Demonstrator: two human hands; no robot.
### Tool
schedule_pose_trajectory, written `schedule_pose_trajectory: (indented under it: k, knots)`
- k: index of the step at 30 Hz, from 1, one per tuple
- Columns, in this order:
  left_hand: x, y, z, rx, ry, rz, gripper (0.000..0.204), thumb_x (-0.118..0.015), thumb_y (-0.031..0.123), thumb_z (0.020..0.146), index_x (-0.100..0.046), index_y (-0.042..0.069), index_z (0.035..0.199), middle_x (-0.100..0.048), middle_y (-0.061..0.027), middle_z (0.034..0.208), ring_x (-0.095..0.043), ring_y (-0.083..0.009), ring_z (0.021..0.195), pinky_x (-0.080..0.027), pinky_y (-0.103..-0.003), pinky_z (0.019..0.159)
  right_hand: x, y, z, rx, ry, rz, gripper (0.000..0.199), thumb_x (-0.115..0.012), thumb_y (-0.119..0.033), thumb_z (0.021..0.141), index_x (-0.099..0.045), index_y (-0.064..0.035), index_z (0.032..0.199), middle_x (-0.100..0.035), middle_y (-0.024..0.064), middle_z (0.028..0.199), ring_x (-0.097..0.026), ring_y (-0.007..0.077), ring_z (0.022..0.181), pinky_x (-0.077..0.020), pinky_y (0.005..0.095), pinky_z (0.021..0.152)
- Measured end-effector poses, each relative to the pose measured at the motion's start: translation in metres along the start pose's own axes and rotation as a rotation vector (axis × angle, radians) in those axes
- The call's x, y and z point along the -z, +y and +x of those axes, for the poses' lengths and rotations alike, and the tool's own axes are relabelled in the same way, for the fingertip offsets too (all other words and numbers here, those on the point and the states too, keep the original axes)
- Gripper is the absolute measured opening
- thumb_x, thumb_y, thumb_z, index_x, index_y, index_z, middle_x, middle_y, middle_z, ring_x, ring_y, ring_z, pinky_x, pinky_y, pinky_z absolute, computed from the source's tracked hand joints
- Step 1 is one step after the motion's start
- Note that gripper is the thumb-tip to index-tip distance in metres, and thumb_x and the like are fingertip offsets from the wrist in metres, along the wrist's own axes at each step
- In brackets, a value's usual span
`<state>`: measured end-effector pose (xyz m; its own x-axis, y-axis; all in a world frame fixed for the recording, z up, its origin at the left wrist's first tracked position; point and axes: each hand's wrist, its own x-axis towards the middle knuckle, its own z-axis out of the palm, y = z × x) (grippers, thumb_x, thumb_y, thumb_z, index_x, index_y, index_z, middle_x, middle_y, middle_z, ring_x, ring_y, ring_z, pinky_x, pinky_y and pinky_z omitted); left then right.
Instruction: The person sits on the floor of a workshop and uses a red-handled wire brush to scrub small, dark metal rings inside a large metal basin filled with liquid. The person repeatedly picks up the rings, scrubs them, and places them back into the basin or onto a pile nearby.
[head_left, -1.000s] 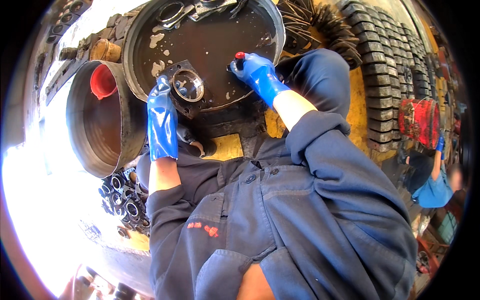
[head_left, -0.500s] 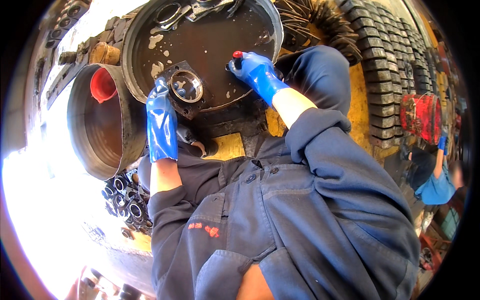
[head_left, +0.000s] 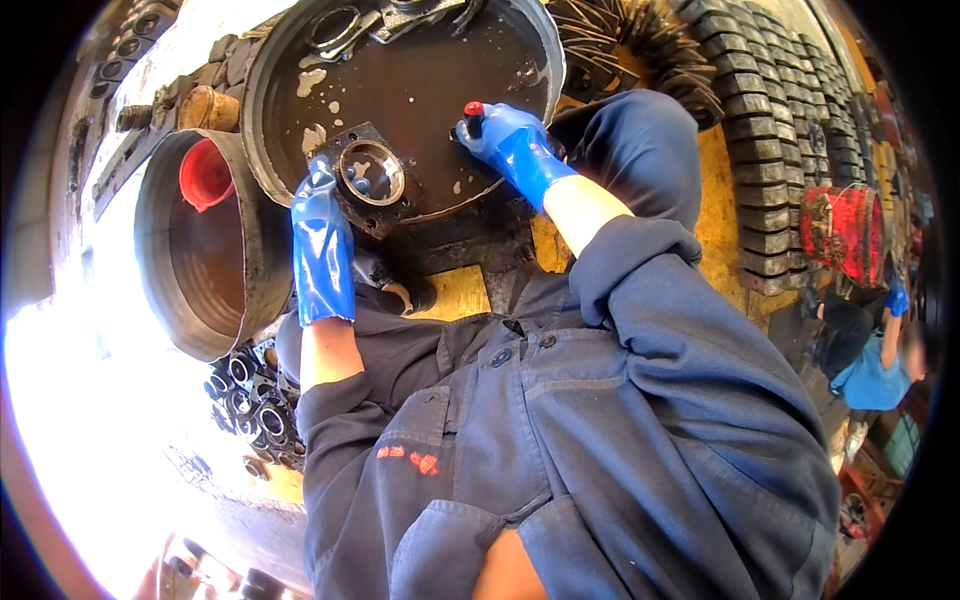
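Note:
My left hand, in a blue rubber glove, grips the edge of a dark square metal flange with a round ring at its centre. Blue glove fingertips show through the ring's opening. The flange is held tilted over the near rim of a large round tub of murky brown liquid. On the right side of the tub, my gloved right hand is closed around a tool with a red-ended handle. The tool's working end is hidden by the hand.
More ringed metal parts lie at the tub's far side. A drum with a red plastic cup stands left; ringed parts are piled below it. Stacked dark treaded blocks and a red bucket stand right, near a co-worker.
Both my hands, the flange and the tool stay almost where they were. At the far right, the co-worker's gloved hand has shifted slightly.

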<state>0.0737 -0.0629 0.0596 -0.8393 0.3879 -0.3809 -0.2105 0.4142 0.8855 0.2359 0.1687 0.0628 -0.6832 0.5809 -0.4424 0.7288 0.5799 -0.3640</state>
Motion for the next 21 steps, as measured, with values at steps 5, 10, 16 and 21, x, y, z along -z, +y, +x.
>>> schedule_pose_trajectory:
  k: [5,10,16,21]
  knots:
    - [-0.0019,0.0006,0.0009,0.003,-0.004,0.001,0.048,-0.05,0.042,0.108,-0.069,0.0,0.119,-0.073,-0.0092,0.095,-0.068,-0.0199,0.085,-0.055,-0.034,0.08,-0.0052,0.0046,0.005,0.012,0.025,-0.001,0.047,-0.049,-0.052,0.097,-0.069,-0.0219,0.127,-0.071,0.0083,0.127,-0.067,0.0285,0.117,-0.0535,0.0416,0.101]
    - [-0.0028,0.0016,0.0013,0.003,-0.006,-0.002,0.048,-0.05,0.043,0.108,-0.069,0.0,0.119,-0.073,-0.0092,0.095,-0.068,-0.0201,0.085,-0.055,-0.035,0.08,-0.0039,0.0041,0.004,0.021,0.015,0.009,0.046,-0.05,-0.052,0.097,-0.069,-0.0223,0.127,-0.071,0.0083,0.126,-0.068,0.029,0.116,-0.0536,0.0417,0.101]
    - [-0.0036,0.0029,0.0022,0.004,-0.006,-0.003,0.048,-0.05,0.043,0.108,-0.069,0.0,0.119,-0.073,-0.0093,0.095,-0.068,-0.0202,0.086,-0.055,-0.035,0.081,-0.0043,0.0037,0.0023,0.01,0.036,0.012,0.045,-0.051,-0.052,0.097,-0.069,-0.0222,0.126,-0.071,0.0079,0.125,-0.068,0.029,0.116,-0.0537,0.0417,0.101]
    - [-0.0029,0.0024,0.003,0.007,-0.009,-0.001,0.049,-0.05,0.043,0.108,-0.069,0.0,0.119,-0.073,-0.0093,0.095,-0.068,-0.0204,0.086,-0.055,-0.035,0.081,-0.0069,0.0043,0.0029,0.02,0.05,0.007,0.045,-0.051,-0.051,0.097,-0.07,-0.0223,0.125,-0.071,0.0078,0.125,-0.067,0.0286,0.116,-0.0536,0.0416,0.101]
